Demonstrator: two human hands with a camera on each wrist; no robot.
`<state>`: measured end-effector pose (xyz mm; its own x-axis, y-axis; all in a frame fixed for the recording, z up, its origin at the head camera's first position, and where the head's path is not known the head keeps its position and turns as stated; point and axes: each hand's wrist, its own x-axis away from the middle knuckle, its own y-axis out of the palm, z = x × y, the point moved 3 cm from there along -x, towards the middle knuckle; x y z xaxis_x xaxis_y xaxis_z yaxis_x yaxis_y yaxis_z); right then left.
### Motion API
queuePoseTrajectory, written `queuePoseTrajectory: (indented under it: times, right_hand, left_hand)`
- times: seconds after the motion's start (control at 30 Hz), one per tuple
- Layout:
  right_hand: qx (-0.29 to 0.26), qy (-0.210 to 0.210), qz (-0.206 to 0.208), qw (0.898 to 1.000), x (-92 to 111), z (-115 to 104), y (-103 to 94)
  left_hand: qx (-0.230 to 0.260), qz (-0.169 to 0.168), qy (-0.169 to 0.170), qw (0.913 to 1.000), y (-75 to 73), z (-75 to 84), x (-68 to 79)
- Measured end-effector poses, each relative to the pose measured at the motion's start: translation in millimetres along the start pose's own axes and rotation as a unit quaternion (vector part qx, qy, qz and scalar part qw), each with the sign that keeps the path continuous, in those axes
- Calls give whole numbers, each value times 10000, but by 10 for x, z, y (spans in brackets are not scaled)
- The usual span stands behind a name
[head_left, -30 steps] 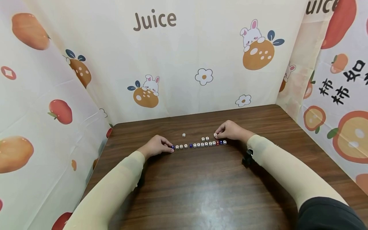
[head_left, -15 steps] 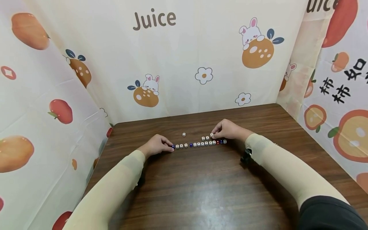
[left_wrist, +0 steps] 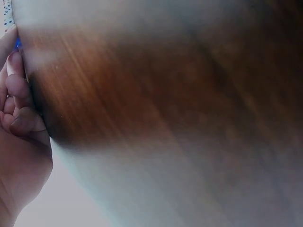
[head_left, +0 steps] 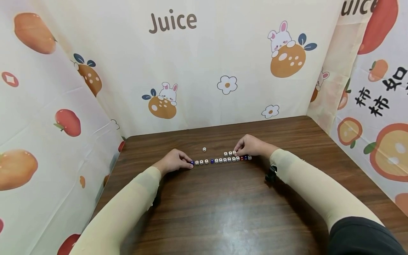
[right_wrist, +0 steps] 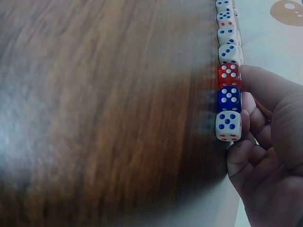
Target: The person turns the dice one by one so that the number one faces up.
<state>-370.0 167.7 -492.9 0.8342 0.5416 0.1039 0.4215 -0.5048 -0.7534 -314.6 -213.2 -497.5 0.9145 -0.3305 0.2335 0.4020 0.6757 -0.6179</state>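
A long row of small dice, mostly white [head_left: 225,160], runs across the brown table. At its left end my left hand [head_left: 172,162] pinches a blue die [head_left: 192,163] between thumb and fingers; only a sliver of that blue die [left_wrist: 18,44] shows in the left wrist view. Behind the row, toward its right part, my right hand [head_left: 252,145] pinches a white die [head_left: 234,153] beside two other white dice [head_left: 227,153]. The right wrist view shows the row's right end, a red die [right_wrist: 229,74], a blue die [right_wrist: 229,98] and a white die [right_wrist: 228,125], in front of my fingers, hiding the pinched die.
One lone white die [head_left: 204,149] lies farther back on the table [head_left: 216,205]. Another blue die [head_left: 212,161] stands within the row, with a small gap to its left. Fruit-printed cloth [head_left: 197,56] hangs behind the table and at both sides.
My right hand has moved left with the white die and lowered it beside the two white dice behind the row. My left hand has stayed at the blue die.
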Motion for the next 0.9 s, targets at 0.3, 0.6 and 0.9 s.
queuePoseTrajectory:
  times: [0.3,0.6,0.9]
  right_hand:
    - [46,50,-56,10000,-7,-31,1]
    - [134,13,-193,9997,-17,-27,-37]
    - [-37,105,-390,9992,-89,-88,-168]
  left_hand:
    - [67,-31,-26,10000,-4,-14,-4]
    - [50,-21,-30,10000,-2,-22,3]
    - [39,17,28,10000,11,-21,3]
